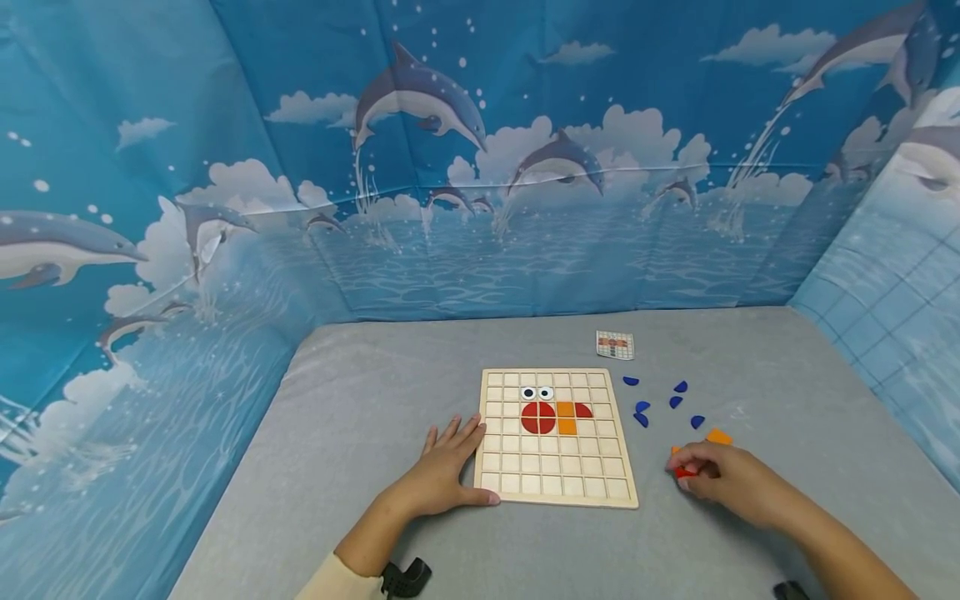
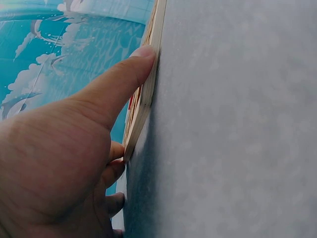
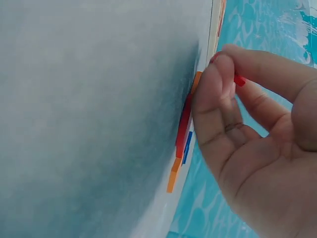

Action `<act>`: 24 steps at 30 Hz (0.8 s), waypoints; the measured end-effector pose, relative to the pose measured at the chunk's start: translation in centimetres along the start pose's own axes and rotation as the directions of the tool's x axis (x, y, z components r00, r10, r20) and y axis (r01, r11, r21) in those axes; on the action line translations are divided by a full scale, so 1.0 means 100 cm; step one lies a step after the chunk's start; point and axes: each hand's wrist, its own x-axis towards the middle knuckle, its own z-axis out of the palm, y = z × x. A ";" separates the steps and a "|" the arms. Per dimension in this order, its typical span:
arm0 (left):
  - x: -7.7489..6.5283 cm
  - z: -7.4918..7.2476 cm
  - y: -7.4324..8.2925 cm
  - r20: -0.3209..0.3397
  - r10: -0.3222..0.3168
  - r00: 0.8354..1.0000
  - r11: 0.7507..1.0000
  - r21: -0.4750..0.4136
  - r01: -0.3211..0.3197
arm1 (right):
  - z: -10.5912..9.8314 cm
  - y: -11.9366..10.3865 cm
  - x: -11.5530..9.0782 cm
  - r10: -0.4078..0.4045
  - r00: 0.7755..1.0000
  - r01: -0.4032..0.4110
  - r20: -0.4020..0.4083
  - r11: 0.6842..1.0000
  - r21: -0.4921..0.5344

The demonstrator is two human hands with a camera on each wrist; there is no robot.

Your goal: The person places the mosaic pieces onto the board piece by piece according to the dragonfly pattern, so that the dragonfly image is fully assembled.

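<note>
- Board [image 1: 550,464] of pale wood is laid flat on a grey, cloth-covered bench [image 1: 315,467], between two hands; its face is divided by thin strips into small square cells.
- No clear long axis is given by its nearly square outline; the near edge is tilted slightly down toward the right.
- Four quarter-round red tiles [image 1: 531,410] are fitted into a flat disc on the board's farther half.
- Two white eye tiles [image 1: 528,393] with dark pupils are set side by side just beyond the disc.
- Two orange squares [image 1: 566,409] are lined up right of the disc, their joint long axis directed away from the person; beside the farther one, a single red quarter [image 1: 583,411] is placed, its curve turned to the far right.
- Small red piece [image 3: 240,80] is pinched between the thumb and fingers of the right hand [image 1: 723,479], right of the board; it is mostly covered, so its shape and direction cannot be told.
- Left hand [image 1: 442,471] is spread wide, fingers rested against the board's left edge, thumb at the near corner.
- Blue curved-edged pieces [image 1: 697,422] are scattered right of the board; an orange piece [image 1: 718,437] is left just beyond the right hand.
- Small printed card [image 1: 615,345] is laid beyond the board, before a dolphin-patterned curtain [image 1: 480,250].
</note>
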 end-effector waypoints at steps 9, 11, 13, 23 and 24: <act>0.000 0.001 0.000 -0.005 -0.003 1.000 1.000 -0.006 0.003 | -0.001 -0.019 0.006 -0.037 0.998 0.039 -0.053 0.999 0.037; 0.000 0.001 0.000 -0.003 -0.003 1.000 1.000 -0.005 0.003 | -0.001 -0.025 0.009 -0.034 0.997 0.037 -0.063 0.998 0.051; 0.000 0.001 0.000 -0.001 -0.003 1.000 1.000 -0.005 0.003 | 0.000 -0.031 0.012 -0.026 0.997 0.031 -0.074 0.998 0.061; 0.000 0.001 -0.001 -0.001 -0.004 1.000 1.000 0.001 0.004 | 0.005 -0.053 0.031 -0.069 0.995 0.080 -0.068 0.983 0.168; 0.000 0.001 -0.001 -0.001 -0.004 1.000 1.000 0.001 0.004 | 0.006 -0.054 0.032 -0.068 0.996 0.078 -0.064 0.982 0.173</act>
